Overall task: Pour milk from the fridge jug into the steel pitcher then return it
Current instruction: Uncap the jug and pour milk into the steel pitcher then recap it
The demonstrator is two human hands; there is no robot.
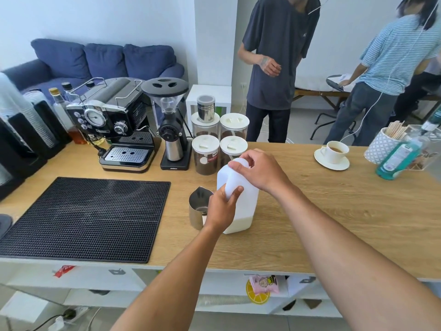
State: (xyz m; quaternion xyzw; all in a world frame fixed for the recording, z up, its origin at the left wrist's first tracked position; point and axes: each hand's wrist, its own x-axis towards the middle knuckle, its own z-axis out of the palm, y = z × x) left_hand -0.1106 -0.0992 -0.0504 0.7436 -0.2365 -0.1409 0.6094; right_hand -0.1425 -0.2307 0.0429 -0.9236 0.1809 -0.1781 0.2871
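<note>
- Head view: translucent plastic milk jug (241, 206) stood frame-centre on woodgrain counter (334, 211).
- Left hand (220, 207) curled round its handle; right hand (259, 170) gripped its top.
- Shiny cylindrical steel pitcher (196, 206) sat just left.

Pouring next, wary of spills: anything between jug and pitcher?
Nothing lies between them; the pitcher stands right beside the jug. Only the left hand, gripping the jug, overlaps it. The right hand covers the jug's top.

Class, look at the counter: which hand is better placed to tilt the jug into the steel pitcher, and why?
Left. The left hand grips the jug by its handle, and the steel pitcher stands close on that same side. The right hand is curled over the jug's top.
</note>
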